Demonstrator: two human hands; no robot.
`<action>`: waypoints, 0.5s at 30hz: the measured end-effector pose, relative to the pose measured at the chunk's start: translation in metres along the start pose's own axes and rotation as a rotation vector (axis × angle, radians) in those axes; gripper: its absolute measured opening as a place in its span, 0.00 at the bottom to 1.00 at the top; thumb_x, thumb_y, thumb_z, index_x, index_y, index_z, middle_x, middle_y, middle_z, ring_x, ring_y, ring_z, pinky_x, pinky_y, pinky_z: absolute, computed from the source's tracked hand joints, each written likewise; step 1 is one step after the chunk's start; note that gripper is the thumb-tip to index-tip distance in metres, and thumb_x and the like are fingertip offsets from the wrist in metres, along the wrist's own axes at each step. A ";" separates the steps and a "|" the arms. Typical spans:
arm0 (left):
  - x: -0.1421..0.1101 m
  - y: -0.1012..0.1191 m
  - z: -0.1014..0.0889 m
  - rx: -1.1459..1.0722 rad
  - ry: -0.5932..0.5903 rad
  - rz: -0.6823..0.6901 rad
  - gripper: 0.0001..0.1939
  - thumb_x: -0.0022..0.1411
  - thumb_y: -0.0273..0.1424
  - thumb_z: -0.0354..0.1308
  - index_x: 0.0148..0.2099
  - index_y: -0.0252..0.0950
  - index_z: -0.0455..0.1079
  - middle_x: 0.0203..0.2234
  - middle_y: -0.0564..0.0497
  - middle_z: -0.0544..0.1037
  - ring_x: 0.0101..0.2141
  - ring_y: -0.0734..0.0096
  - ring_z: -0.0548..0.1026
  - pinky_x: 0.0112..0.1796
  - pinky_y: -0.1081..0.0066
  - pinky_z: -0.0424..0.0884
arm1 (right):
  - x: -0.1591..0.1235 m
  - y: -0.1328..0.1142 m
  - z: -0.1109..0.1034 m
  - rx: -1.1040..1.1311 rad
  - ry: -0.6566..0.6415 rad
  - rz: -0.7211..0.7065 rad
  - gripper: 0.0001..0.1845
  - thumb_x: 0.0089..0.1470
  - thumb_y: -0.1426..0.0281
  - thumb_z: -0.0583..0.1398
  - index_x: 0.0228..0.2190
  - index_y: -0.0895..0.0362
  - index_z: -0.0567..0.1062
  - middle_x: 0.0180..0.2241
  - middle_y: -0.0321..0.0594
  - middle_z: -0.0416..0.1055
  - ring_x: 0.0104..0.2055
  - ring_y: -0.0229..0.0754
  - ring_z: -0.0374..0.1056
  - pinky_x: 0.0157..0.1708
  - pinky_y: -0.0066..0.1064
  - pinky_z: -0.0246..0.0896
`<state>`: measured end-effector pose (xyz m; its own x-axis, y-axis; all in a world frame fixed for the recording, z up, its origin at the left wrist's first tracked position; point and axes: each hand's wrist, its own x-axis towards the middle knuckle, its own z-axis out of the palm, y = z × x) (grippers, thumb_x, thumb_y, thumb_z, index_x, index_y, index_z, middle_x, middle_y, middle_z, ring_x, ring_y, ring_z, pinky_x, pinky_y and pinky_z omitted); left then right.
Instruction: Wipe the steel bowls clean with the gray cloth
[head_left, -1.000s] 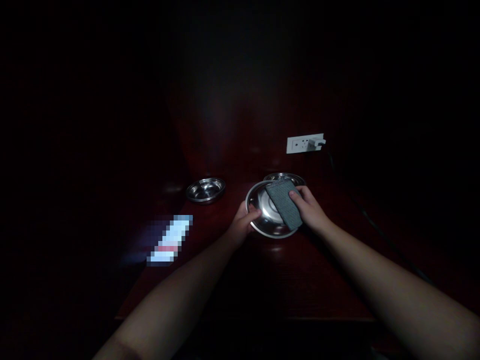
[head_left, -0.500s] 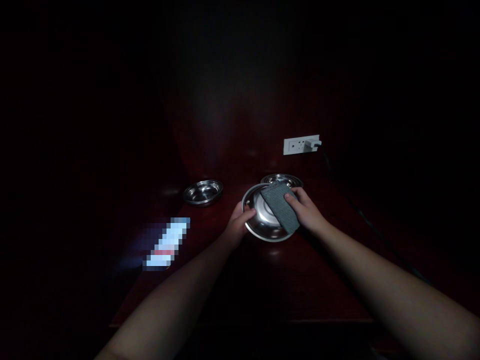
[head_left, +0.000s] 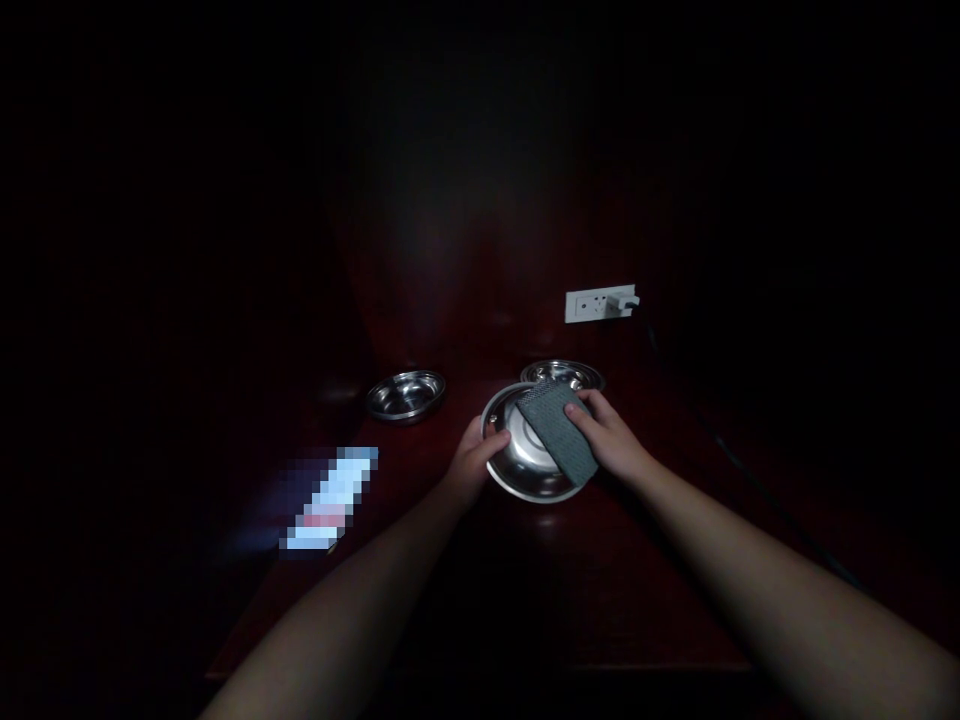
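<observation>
A shiny steel bowl [head_left: 521, 460] is tilted toward me over the dark red table [head_left: 600, 590]. My left hand [head_left: 472, 465] grips its left rim, thumb inside the bowl. My right hand [head_left: 611, 440] presses a folded grey cloth [head_left: 556, 430] against the bowl's inner right side, thumb on top of the cloth. Both forearms reach in from the bottom of the picture.
A second steel bowl [head_left: 406, 394] sits to the left. A third steel bowl [head_left: 562, 373] lies just behind the held one. A white power strip [head_left: 592, 304] with a plug and a dark cable [head_left: 720, 440] lies farther back. A blurred bright object [head_left: 330, 500] is at left. The surroundings are very dark.
The bowl, the cloth and both hands sit slightly lower and further left in the picture, as do the other objects. The cloth has shifted a little across the bowl. The grips are unchanged.
</observation>
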<state>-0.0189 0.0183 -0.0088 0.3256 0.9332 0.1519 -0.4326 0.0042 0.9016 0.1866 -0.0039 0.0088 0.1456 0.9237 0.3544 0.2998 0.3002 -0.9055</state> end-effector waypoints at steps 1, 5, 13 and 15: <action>0.001 -0.001 -0.001 0.004 -0.006 0.007 0.23 0.46 0.33 0.65 0.46 0.34 0.69 0.40 0.46 0.76 0.42 0.59 0.73 0.46 0.61 0.65 | 0.000 0.000 0.000 -0.001 -0.008 -0.004 0.17 0.51 0.52 0.56 0.35 0.52 0.67 0.31 0.36 0.69 0.35 0.44 0.66 0.35 0.35 0.61; 0.001 0.000 -0.002 0.022 -0.042 0.024 0.22 0.48 0.33 0.65 0.46 0.34 0.69 0.39 0.46 0.76 0.41 0.59 0.74 0.45 0.61 0.65 | 0.000 0.001 0.001 0.012 -0.026 -0.007 0.17 0.51 0.52 0.56 0.34 0.52 0.67 0.31 0.35 0.69 0.35 0.44 0.66 0.36 0.35 0.60; -0.003 0.004 0.003 0.013 -0.068 0.013 0.24 0.47 0.32 0.65 0.48 0.34 0.68 0.42 0.44 0.76 0.43 0.56 0.73 0.46 0.60 0.66 | -0.001 0.000 0.002 0.031 -0.071 -0.002 0.18 0.52 0.53 0.56 0.36 0.54 0.67 0.33 0.36 0.69 0.37 0.44 0.66 0.38 0.35 0.60; -0.003 0.003 0.003 0.019 -0.061 0.016 0.23 0.48 0.32 0.65 0.47 0.34 0.69 0.41 0.44 0.77 0.44 0.56 0.73 0.46 0.60 0.66 | -0.001 0.000 0.002 0.032 -0.079 -0.006 0.19 0.51 0.53 0.57 0.36 0.54 0.67 0.34 0.37 0.69 0.37 0.44 0.66 0.38 0.35 0.60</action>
<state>-0.0184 0.0145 -0.0047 0.3700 0.9094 0.1901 -0.4224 -0.0176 0.9062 0.1845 -0.0045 0.0078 0.0686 0.9375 0.3410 0.2699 0.3116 -0.9111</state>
